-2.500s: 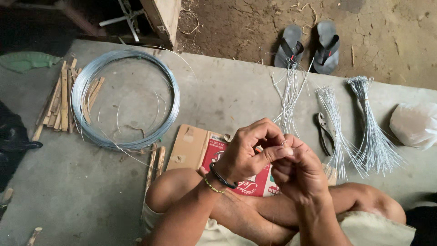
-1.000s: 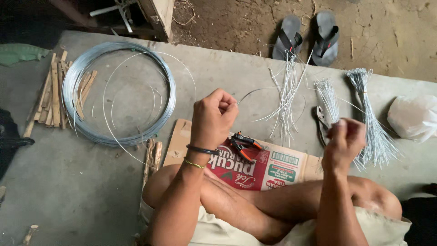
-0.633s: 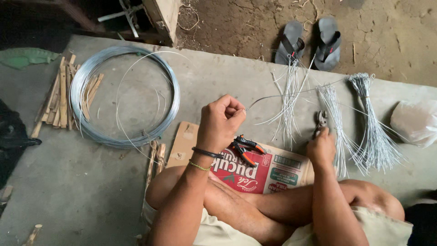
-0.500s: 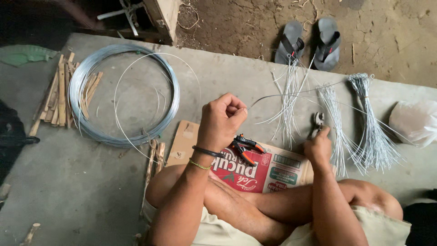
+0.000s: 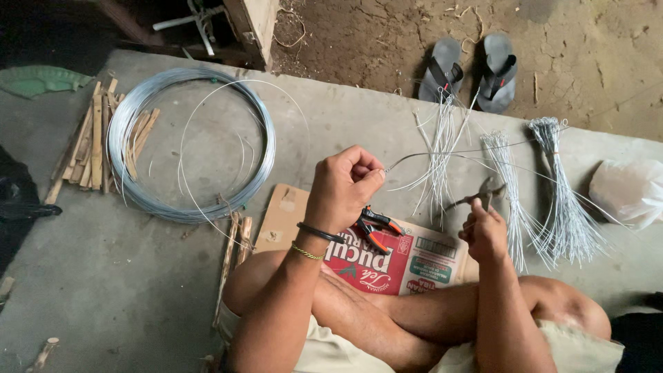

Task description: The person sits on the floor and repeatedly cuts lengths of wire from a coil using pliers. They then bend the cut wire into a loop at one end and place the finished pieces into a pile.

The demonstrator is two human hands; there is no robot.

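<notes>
Grey concrete floor [image 5: 359,124], left hand [image 5: 343,188] pinched shut on a wire [image 5: 442,152], right hand [image 5: 485,231] closed around pliers [image 5: 481,196], wire coil [image 5: 192,145] near the floor's far left edge, cardboard [image 5: 407,259] under the knees.

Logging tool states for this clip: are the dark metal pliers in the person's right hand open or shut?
Open. The dark metal pliers in the right hand show handles spread apart in a V.

The left hand [image 5: 343,188] pinches a thin wire [image 5: 442,149] running toward three o'clock. The right hand [image 5: 485,231] grips grey pliers [image 5: 481,195], jaws toward twelve. Orange-handled cutters [image 5: 376,226] lie on cardboard [image 5: 290,214] between them.
</notes>
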